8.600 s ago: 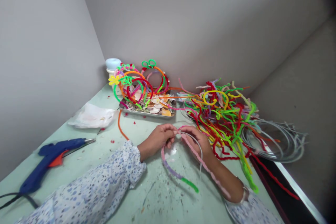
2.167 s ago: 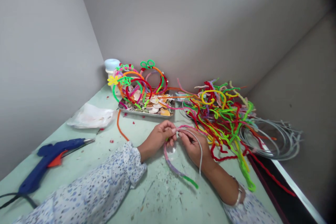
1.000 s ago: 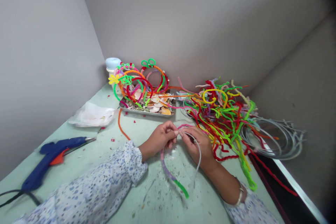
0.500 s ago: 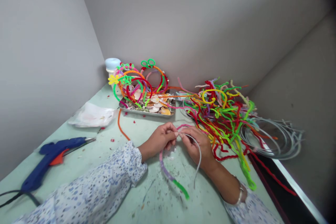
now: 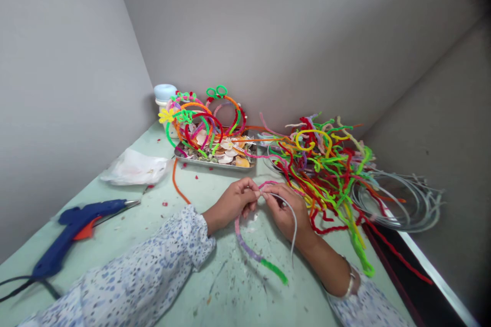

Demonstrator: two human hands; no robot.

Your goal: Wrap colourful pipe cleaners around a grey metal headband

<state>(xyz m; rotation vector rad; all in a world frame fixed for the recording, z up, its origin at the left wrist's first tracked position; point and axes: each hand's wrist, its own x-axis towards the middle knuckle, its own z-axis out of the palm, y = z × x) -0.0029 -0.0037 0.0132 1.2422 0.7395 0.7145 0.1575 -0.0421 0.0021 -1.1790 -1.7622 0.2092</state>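
Note:
My left hand pinches a curved headband wire, its fingertips almost touching those of my right hand. One side of the band is wrapped in pink, lilac and green pipe cleaner, hanging below my left hand in a curve with the green end outermost. From my right fingertips the bare grey wire bends down over the back of that hand. A loose pink pipe cleaner strand runs behind the fingertips towards my right hand, which is closed at the same spot. The exact grip is partly hidden by my fingers.
A metal tray of shells carries finished colourful headbands. Tangled pipe cleaners and coiled grey wires lie at right. A blue glue gun, a plastic bag and a lidded bottle are at left.
The green end of the wrapped band has swung right and slightly up. The bare wire's end has shifted right too, while both hands stay nearly in place.

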